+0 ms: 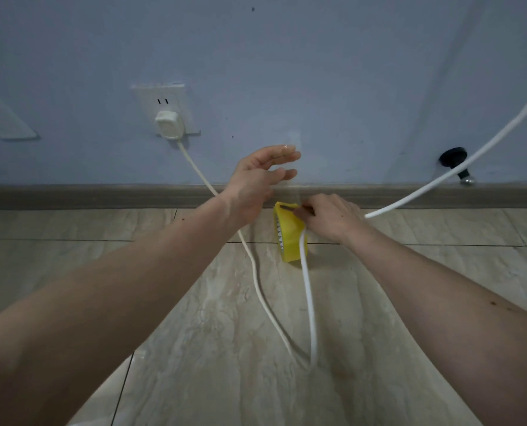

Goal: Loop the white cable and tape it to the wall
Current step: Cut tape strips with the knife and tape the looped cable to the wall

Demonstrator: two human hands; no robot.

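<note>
A white cable [309, 290] runs from a white plug [169, 125] in the wall socket [159, 101] down across the floor, bends into a long loop near me, rises to my right hand [333, 218], then climbs off to the upper right. My right hand grips the yellow tape dispenser [288, 233] together with the cable, just in front of the baseboard. A strip of clear tape [293, 176] stretches from the dispenser up to the fingertips of my left hand [260, 176], which press its end against the blue wall [287, 72].
A grey-brown baseboard [102, 196] runs along the foot of the wall. A black doorstop [454, 159] with a metal tip sticks out of the wall at the right. A blank white plate [5, 118] sits at the far left. The floor is beige marble tile [194, 348].
</note>
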